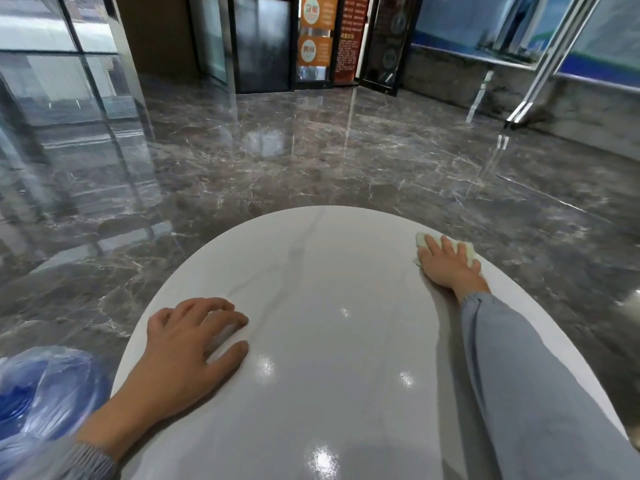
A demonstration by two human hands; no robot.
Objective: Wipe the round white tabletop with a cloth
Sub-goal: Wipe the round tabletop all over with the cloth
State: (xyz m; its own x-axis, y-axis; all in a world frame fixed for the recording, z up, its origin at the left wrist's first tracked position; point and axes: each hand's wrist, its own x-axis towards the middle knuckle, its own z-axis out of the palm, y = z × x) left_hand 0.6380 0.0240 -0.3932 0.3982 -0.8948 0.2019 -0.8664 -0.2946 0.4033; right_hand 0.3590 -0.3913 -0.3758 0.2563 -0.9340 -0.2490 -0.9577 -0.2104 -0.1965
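The round white tabletop [329, 278] fills the lower middle of the head view, glossy with faint grey veins. A pale green cloth [423, 241] lies near its far right edge. My right hand [446, 265] presses flat on the cloth with fingers spread, arm stretched out in a light blue sleeve. My left hand [188, 341] rests palm down on the tabletop near the left edge, fingers slightly bent, holding nothing.
Polished dark marble floor [311, 161] surrounds the table. A blue plastic bag [41, 389] sits low at the left beside the table. Glass walls stand at the left, dark doors and orange signs [317, 29] at the back, metal rails at the right.
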